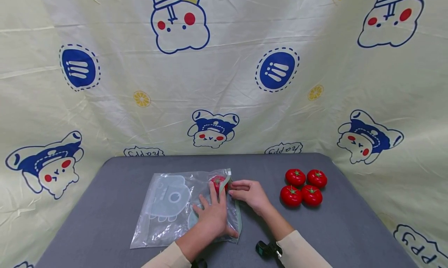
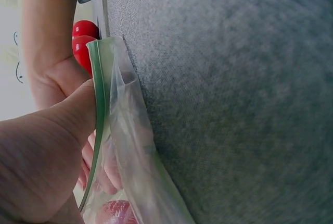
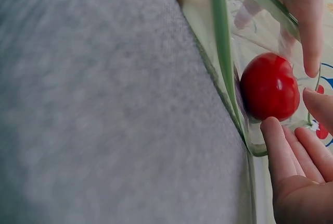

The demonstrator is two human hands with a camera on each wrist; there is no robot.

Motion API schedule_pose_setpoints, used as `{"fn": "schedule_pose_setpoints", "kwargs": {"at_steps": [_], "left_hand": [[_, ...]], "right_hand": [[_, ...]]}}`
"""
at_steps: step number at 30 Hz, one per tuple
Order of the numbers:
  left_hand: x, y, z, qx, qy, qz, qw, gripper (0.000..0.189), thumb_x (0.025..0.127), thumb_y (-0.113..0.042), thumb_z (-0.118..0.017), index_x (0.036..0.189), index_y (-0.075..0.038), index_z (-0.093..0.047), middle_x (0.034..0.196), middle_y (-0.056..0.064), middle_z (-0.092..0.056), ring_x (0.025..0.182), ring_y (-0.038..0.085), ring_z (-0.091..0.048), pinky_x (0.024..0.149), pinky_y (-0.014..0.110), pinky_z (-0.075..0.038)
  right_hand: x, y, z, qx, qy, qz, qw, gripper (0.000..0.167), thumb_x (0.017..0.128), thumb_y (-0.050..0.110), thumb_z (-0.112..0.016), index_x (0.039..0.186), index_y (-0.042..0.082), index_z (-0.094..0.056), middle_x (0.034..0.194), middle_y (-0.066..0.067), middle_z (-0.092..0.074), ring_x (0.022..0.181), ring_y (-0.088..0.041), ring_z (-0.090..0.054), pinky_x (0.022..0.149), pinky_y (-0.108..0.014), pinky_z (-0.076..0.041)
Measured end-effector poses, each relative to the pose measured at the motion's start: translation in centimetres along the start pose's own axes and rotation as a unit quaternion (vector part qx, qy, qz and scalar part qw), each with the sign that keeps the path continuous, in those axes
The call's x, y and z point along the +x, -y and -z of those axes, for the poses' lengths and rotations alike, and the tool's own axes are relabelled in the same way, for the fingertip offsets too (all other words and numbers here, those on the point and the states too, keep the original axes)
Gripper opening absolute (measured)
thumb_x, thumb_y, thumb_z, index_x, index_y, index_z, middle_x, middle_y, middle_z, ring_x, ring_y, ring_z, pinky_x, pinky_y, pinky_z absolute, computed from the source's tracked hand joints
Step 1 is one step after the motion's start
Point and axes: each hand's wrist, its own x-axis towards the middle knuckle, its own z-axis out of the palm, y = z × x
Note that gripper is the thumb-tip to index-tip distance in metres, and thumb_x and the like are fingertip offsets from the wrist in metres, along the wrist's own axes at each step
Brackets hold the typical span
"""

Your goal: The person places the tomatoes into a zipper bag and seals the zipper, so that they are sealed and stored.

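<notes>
A clear zip bag (image 1: 140,233) with a pale printed figure and a green zip edge lies flat, its mouth toward the right. One red tomato (image 3: 270,86) is just inside the gaping mouth. My left hand (image 1: 212,217) is spread over the bag's mouth end, fingers apart, its thumb by the lower part of the green edge (image 2: 99,114). At the mouth, my right hand (image 1: 252,196) has its fingers extended; in the right wrist view a fingertip (image 3: 271,125) appears to touch the tomato. Its thumb (image 3: 320,107) stands apart from the tomato.
Several red tomatoes (image 1: 291,196) sit grouped on the grey table (image 1: 115,205), right of the hands. A printed curtain (image 1: 231,77) hangs behind the table's far edge. A black wrist device (image 1: 267,249) sits at the right sleeve.
</notes>
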Motion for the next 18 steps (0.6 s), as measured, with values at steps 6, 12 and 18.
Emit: {"fn": "schedule_pose_setpoints", "kwargs": {"at_steps": [6,12,18], "left_hand": [[0.1,0.1,-0.1,-0.009,-0.003,-0.001,1.0000,0.142,0.048,-0.058,-0.098,0.162,-0.020,-0.022,0.173,0.019,0.004,0.149,0.064,-0.016,0.111,0.083,-0.019],[-0.1,0.1,-0.1,-0.014,-0.013,-0.007,0.9998,0.144,0.047,-0.056,-0.099,0.162,-0.019,-0.022,0.173,0.019,0.003,0.148,0.064,-0.017,0.110,0.084,-0.019],[-0.3,0.1,-0.1,-0.004,-0.020,-0.010,0.9997,0.143,0.048,-0.058,-0.098,0.162,-0.019,-0.022,0.172,0.019,0.002,0.148,0.064,-0.018,0.110,0.084,-0.019]], "right_hand": [[-0.8,0.1,0.7,0.014,-0.006,-0.004,0.9999,0.044,0.091,0.014,-0.079,0.130,-0.003,-0.066,0.128,-0.024,-0.070,0.108,-0.025,-0.074,0.091,-0.035,-0.060],[-2.0,0.3,1.3,0.011,-0.009,0.000,0.9999,0.047,0.093,0.014,-0.077,0.133,-0.005,-0.063,0.130,-0.025,-0.069,0.109,-0.025,-0.074,0.092,-0.035,-0.060],[-2.9,0.4,1.6,0.005,-0.029,0.005,0.9996,0.047,0.091,0.013,-0.079,0.132,-0.006,-0.064,0.129,-0.025,-0.069,0.105,-0.019,-0.074,0.090,-0.031,-0.060]]}}
